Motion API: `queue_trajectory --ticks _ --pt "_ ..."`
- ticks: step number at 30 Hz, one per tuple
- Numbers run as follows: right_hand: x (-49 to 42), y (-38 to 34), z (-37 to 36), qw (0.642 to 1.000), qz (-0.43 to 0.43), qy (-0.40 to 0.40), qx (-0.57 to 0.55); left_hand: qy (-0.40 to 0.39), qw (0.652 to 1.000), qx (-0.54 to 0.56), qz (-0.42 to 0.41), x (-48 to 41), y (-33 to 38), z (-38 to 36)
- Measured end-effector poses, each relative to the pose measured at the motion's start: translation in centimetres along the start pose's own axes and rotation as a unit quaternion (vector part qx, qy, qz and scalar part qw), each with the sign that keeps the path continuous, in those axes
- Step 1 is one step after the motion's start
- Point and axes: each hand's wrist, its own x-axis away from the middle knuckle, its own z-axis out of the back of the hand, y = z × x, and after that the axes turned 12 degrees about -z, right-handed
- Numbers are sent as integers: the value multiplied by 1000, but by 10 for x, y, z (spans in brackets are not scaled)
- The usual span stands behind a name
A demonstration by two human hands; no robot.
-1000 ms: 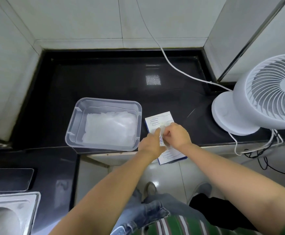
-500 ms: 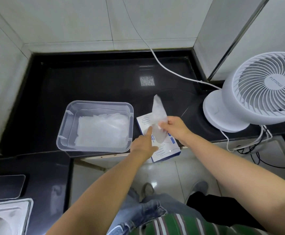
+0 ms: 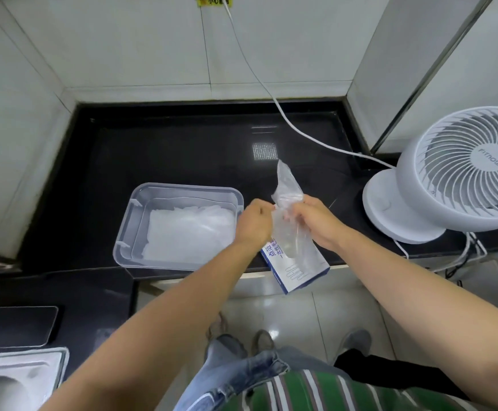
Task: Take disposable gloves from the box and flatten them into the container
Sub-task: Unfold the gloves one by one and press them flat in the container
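Observation:
A thin clear plastic glove [image 3: 287,197] hangs crumpled in the air above the white and blue glove box [image 3: 296,269], which lies at the counter's front edge. My right hand [image 3: 313,222] grips the glove at its middle. My left hand [image 3: 252,222] pinches the glove's left edge beside it. Left of my hands stands the clear plastic container [image 3: 135,221] with a flat layer of clear gloves [image 3: 188,232] inside.
A white fan [image 3: 449,176] stands on the black counter [image 3: 167,155] at the right, its white cable [image 3: 271,93] running up the tiled wall. A steel sink [image 3: 13,378] and a dark tray [image 3: 16,324] sit at the lower left.
My right hand pulled a glove up out of the box. My left hand left the box top and now pinches the glove's edge. Both hands rose above the box.

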Motion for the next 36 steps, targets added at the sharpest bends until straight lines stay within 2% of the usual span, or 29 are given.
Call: queue_trajectory --ticks 3,6,9,11,13,15,18,20,21,23,24,28,30,34,36 --pt "6 -11 -11 997 -8 -75 10 24 995 95 4 -7 14 25" --pt "9 -19 -25 990 -19 -142 8 -4 992 127 20 -9 19 45" --pt "6 -21 -34 984 -43 -161 62 -29 991 128 8 -12 11 61" --pt "3 -23 -38 979 -67 -179 76 -7 992 127 -12 -8 9 68" --pt "4 -26 -43 974 -75 -201 76 49 995 88 -29 -8 3 77" --pt "5 -31 -48 980 -46 -181 67 81 996 20 -37 -8 -2 88" --pt "8 -45 -58 995 26 -92 36 72 992 -103 -31 -8 -16 104" --pt "4 -52 -63 993 50 -65 90 63 990 -122 -29 -7 -25 113" --pt "0 -53 -65 983 51 -58 164 60 990 -123 -37 -6 -30 118" --pt "-11 -51 -71 943 49 -34 327 52 991 -119 -40 -4 -39 127" --pt "-17 -49 -75 931 54 -20 359 51 992 -110 -31 -3 -42 133" --pt "-24 -52 -88 960 59 19 274 29 993 -112 0 -1 -56 157" --pt "-24 -55 -93 960 63 13 273 14 993 -111 20 1 -61 167" --pt "-25 -58 -107 953 54 -34 298 -14 998 2 68 6 -58 170" --pt "-28 -58 -113 952 37 -45 301 19 996 34 82 1 -62 165"
